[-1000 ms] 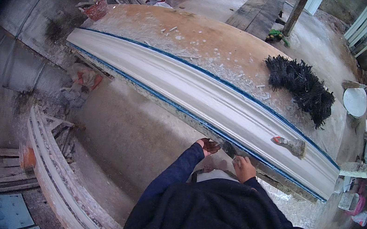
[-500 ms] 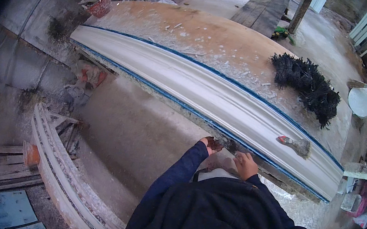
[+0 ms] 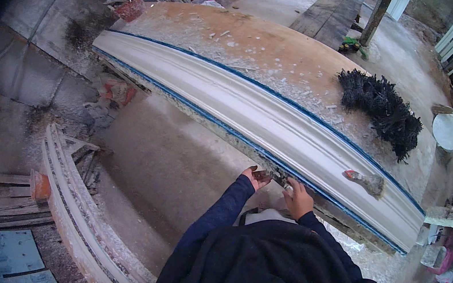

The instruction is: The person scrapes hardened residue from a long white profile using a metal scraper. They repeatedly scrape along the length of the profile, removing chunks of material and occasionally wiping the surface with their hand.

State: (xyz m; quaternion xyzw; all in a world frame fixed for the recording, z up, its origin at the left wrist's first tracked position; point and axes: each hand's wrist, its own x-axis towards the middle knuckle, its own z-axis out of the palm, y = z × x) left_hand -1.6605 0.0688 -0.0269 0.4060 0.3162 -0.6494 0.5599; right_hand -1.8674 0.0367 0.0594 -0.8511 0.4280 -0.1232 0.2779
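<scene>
My left hand (image 3: pixel 256 179) is cupped at the near edge of the long white mould (image 3: pixel 216 91), palm partly turned up. Something dark lies against its fingers, too small to name. Close on its right is my right hand (image 3: pixel 299 200), fingers bent inward at the same edge; what its fingertips hold, if anything, is hidden. The mould has ridges along its length and blue strips down both long sides. A brush with a red-orange handle (image 3: pixel 353 175) lies on its right part. Beyond it rests a heap of black fibre bundles (image 3: pixel 378 112).
The mould lies on a broad tan tabletop (image 3: pixel 264 37) strewn with white flakes. A curved white moulding (image 3: pixel 65 200) stands at lower left. A reddish bucket (image 3: pixel 130 7) is at the far left corner, a white basin (image 3: pixel 445 130) at right, and planks (image 3: pixel 328 14) lie behind.
My left hand has shifted slightly left and turned its palm more upward. My right hand has moved a little left and up, nearer to it. The view has shifted slightly.
</scene>
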